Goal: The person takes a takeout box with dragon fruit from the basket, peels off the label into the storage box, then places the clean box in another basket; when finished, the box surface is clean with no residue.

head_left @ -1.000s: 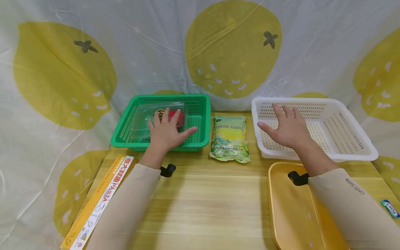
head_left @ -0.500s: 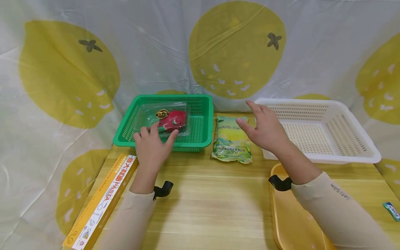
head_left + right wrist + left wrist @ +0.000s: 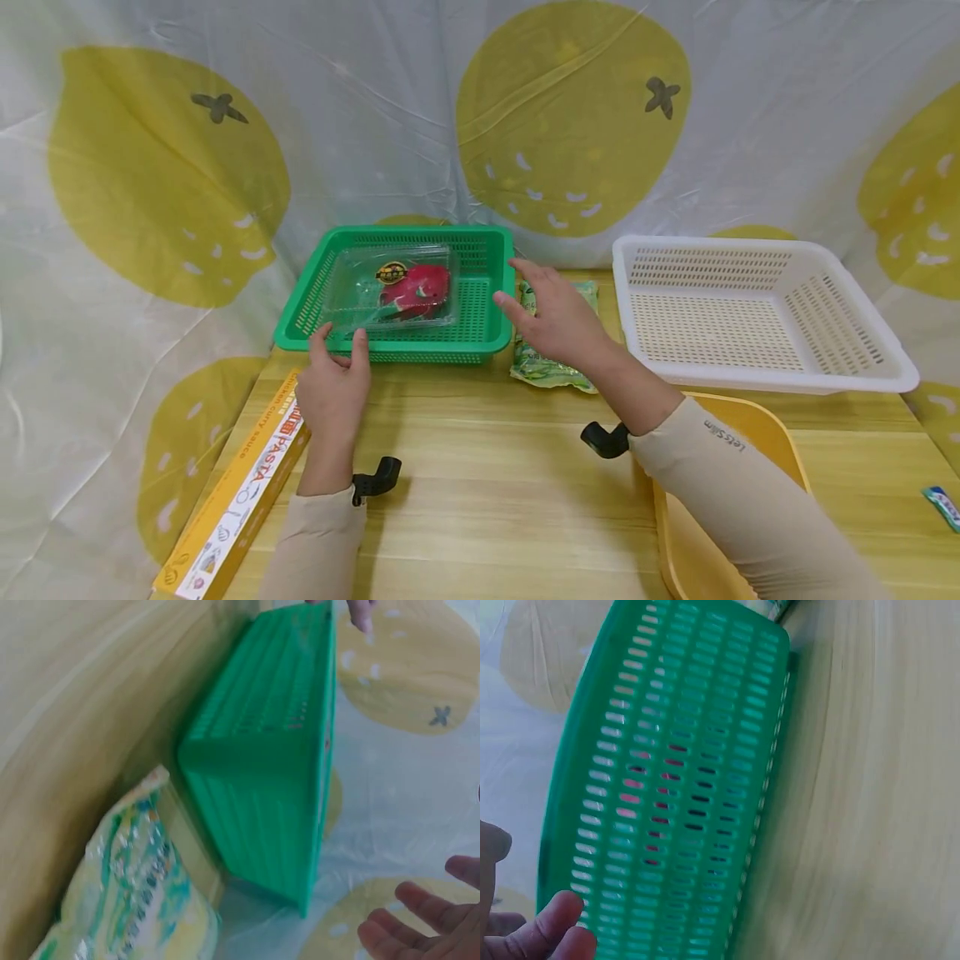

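A green plastic basket [image 3: 450, 347] stands at the back left of the table. In it lies a clear plastic clamshell box [image 3: 352, 287] with a gold-and-black label and something red [image 3: 429, 287] showing inside or through it. My left hand [image 3: 335, 396] is at the basket's front left, thumb and index fingertips right at the rim; the left wrist view shows fingers [image 3: 544, 930] beside the slotted outer wall. Fingers spread, my right hand [image 3: 558, 321] hovers over a green-and-yellow printed bag [image 3: 551, 372], fingertips close to the basket's right rim. Part of the bag is hidden beneath it.
An empty white basket [image 3: 750, 382] stands at the back right. An orange tray [image 3: 693, 542] lies in front of it, partly behind my right sleeve. A long pasta box [image 3: 247, 475] lies along the left edge, a small packet [image 3: 942, 508] at the far right.
My left hand has drawn back from above the clamshell box to the basket's front left rim. My right hand has moved left from the white basket to beside the green one.
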Demonstrator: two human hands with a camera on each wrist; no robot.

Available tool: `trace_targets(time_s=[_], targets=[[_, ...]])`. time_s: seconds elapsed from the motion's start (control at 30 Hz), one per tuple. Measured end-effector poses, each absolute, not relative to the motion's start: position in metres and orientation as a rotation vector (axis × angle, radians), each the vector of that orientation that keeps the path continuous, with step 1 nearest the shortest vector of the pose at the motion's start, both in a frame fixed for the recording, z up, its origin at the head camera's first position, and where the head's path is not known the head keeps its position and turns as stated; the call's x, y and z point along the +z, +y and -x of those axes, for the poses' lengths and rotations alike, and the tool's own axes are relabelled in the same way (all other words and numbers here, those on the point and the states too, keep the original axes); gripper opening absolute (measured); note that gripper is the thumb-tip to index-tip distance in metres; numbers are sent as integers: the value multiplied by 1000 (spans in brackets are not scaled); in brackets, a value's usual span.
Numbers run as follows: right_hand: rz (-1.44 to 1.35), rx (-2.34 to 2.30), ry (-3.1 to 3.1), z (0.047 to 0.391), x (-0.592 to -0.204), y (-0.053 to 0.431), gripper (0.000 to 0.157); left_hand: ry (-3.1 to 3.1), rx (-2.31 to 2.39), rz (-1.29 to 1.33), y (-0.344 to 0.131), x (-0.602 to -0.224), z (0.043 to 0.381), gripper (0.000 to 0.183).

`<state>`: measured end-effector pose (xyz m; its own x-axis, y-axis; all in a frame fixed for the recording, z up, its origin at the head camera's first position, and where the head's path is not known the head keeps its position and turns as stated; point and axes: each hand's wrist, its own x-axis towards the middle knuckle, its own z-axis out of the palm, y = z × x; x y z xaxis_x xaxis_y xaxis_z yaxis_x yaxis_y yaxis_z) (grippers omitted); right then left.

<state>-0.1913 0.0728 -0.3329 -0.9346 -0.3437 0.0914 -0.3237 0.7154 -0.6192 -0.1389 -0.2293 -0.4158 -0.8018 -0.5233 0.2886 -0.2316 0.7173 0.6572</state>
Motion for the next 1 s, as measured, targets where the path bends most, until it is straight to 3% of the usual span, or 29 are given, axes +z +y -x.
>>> trace_targets(time_s=[0.27,0.57,1.0], targets=[[535,-1219,2767,194,-353,40,61,-2321,-1074,-652,-244,-428,144,70],[508,-1320,2683,203,-368,7,63,-2228,-1404,-524,-243,-438,154,59],[401,-1472,2524,252,-384,-34,70,-2139,-1542,-479,-245,-444,154,55]])
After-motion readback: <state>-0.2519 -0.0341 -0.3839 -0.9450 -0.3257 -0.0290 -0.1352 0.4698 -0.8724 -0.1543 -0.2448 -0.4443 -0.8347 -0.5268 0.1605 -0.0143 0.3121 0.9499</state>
